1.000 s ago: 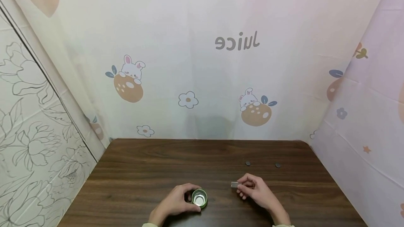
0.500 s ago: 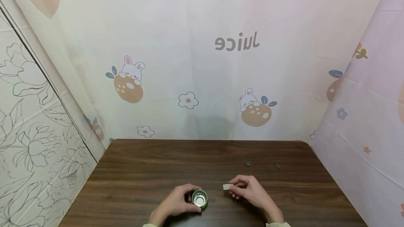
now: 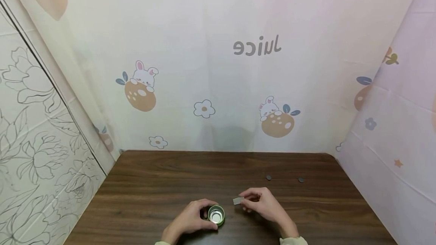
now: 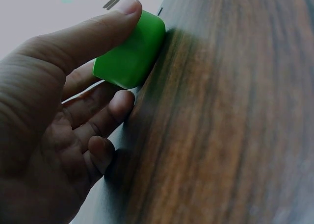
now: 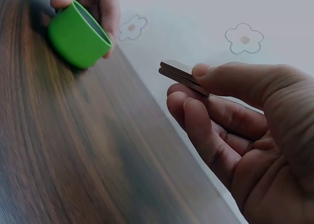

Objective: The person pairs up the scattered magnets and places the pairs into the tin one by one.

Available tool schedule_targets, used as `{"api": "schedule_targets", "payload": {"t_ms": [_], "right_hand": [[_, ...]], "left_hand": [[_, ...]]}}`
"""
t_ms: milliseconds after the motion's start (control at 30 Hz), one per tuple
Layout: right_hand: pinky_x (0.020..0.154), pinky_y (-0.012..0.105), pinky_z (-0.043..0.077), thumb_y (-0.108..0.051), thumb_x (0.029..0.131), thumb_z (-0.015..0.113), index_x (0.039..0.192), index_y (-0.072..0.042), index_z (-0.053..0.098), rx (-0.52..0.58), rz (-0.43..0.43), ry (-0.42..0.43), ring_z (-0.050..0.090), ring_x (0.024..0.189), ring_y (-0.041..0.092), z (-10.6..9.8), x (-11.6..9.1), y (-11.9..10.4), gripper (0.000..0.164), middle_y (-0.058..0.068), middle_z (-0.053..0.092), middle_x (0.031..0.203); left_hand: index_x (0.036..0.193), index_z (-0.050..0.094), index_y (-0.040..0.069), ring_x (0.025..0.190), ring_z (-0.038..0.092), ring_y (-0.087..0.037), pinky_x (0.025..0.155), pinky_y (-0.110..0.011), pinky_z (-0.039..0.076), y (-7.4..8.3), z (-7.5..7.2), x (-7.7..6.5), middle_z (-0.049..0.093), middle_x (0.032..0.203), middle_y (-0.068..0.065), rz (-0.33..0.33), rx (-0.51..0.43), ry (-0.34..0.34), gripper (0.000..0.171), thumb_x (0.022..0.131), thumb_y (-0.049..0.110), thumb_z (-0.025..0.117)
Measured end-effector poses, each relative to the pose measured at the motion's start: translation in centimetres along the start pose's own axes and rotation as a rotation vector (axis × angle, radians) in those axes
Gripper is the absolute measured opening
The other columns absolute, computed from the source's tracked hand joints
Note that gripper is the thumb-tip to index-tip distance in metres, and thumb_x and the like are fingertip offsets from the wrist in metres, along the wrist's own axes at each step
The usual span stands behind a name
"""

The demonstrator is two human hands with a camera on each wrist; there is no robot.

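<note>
My left hand (image 3: 191, 216) grips a small round green cup (image 3: 216, 222) with a shiny silver inside, thumb on the near side and fingers on the far side. It stands on the table, mouth up. Between the thumb and fingertips of my right hand (image 3: 265, 204) is pinched a small flat silvery metal piece (image 3: 237, 201). In the right wrist view this metal piece (image 5: 176, 75) shows two thin layers, one over the other, its end pointing toward the green cup (image 5: 76, 37). In the head view it lies just right of the cup, a short gap between them.
Two small dark discs, a left one (image 3: 268, 177) and a right one (image 3: 301, 180), lie apart on the wooden table (image 3: 163, 177), beyond my right hand. A printed curtain (image 3: 211, 67) hangs behind the table's far edge, with more fabric at both sides.
My right hand has moved left, bringing the pinched metal piece closer to the cup and tilting it a little. My left hand and the green cup stay in place.
</note>
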State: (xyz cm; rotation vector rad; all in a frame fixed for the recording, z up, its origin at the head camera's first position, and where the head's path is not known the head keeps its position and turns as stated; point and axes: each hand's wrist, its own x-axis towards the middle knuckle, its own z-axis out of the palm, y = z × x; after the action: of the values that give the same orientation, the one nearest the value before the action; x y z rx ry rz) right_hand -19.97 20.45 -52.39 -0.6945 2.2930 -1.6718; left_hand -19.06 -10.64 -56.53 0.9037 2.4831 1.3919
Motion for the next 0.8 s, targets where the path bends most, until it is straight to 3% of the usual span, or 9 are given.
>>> {"api": "schedule_targets", "payload": {"t_ms": [233, 533, 800], "right_hand": [[0.067, 0.042, 0.061, -0.016, 0.098, 0.071, 0.115, -0.001, 0.074, 0.014, 0.015, -0.018, 0.075, 0.074, 0.024, 1.1, 0.4, -0.3, 0.023, 0.022, 0.076, 0.093], [0.066, 0.040, 0.061, -0.014, 0.096, 0.073, 0.113, 0.001, 0.075, 0.017, 0.007, -0.030, 0.073, 0.071, 0.015, 2.2, 0.8, -0.6, 0.022, 0.018, 0.078, 0.090], [0.067, 0.040, 0.062, -0.014, 0.097, 0.072, 0.112, 0.000, 0.075, 0.044, 0.042, -0.065, 0.075, 0.075, 0.020, 2.9, 1.0, -0.7, 0.021, 0.017, 0.078, 0.091]], "left_hand": [[0.124, 0.071, 0.016, 0.078, 0.057, 0.001, 0.071, -0.017, 0.049, -0.1, 0.0, 0.1, 0.071, 0.106, 0.005, 0.008, 0.010, 0.005, 0.054, 0.077, 0.033, 0.092], [0.124, 0.072, 0.017, 0.079, 0.056, 0.002, 0.072, -0.017, 0.049, -0.1, 0.0, 0.1, 0.071, 0.105, 0.008, 0.000, 0.020, 0.005, 0.054, 0.077, 0.033, 0.092], [0.124, 0.071, 0.018, 0.080, 0.057, 0.001, 0.072, -0.017, 0.048, -0.1, 0.1, 0.1, 0.070, 0.107, 0.009, -0.004, 0.018, 0.000, 0.054, 0.077, 0.034, 0.092]]}}
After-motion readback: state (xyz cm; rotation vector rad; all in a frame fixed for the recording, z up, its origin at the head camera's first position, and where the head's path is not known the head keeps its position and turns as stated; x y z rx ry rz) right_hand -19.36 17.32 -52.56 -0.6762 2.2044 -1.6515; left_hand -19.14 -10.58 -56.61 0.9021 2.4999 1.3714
